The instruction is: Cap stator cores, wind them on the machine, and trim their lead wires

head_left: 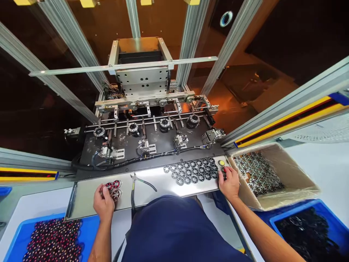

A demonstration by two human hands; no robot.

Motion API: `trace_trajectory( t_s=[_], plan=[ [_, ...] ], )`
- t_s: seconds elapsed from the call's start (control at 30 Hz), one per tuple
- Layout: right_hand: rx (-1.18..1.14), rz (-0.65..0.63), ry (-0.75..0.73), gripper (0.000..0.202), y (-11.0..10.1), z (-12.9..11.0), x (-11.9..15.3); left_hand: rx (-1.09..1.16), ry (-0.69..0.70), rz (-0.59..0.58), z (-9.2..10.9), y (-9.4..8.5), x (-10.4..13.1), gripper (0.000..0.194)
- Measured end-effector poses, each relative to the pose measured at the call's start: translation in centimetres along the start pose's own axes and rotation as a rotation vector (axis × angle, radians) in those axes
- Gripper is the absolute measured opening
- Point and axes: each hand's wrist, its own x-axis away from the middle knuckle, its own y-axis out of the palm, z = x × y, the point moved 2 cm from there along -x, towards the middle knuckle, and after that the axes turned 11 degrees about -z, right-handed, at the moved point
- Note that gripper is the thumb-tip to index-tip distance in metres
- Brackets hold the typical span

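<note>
The left hand's [103, 203] fingers [105, 193] are curled beside a small cluster of red discs [116, 184] at the left part of the silver worktop [159, 180]; the thumb and forefinger sit close together at the nearest disc, and whether they grip it cannot be told. The right hand's [229, 185] fingers [220, 177] are parted, thumb and forefinger spread at the worktop's right end, with a dark round button [224, 170] showing in the gap; whether they press it is unclear. The thumb is just beside the last of the black discs [194, 170], which lie flat in staggered, close-set rows on the right half of the worktop. Just above the right hand is a yellow button [221, 163]. Between the hands, nearer the left, lie pliers [132, 190], jaws pointing away from the person, handles spread. Behind the worktop, a black plate [163, 143] bears four round fixtures [164, 124] in a row. Right of the right hand stands a box [289, 193] of metallic discs [257, 173], with a blue bin [331, 214] of black parts [302, 233] nearer the person. At lower left, another blue bin [91, 227] holds many more red discs.
</note>
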Motion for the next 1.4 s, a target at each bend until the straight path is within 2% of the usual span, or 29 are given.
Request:
trace_trajectory(
  t_s=[1.0,1.4],
  plan=[
    [0.009,0.002,0.001,0.039,0.34,0.41,0.13,0.023,0.007,0.005,0.54,-0.18,0.11,0.043],
    [0.01,0.007,0.001,0.039,0.24,0.35,0.17,0.028,0.006,-0.001,0.16,-0.08,0.1,0.042]
  ],
)
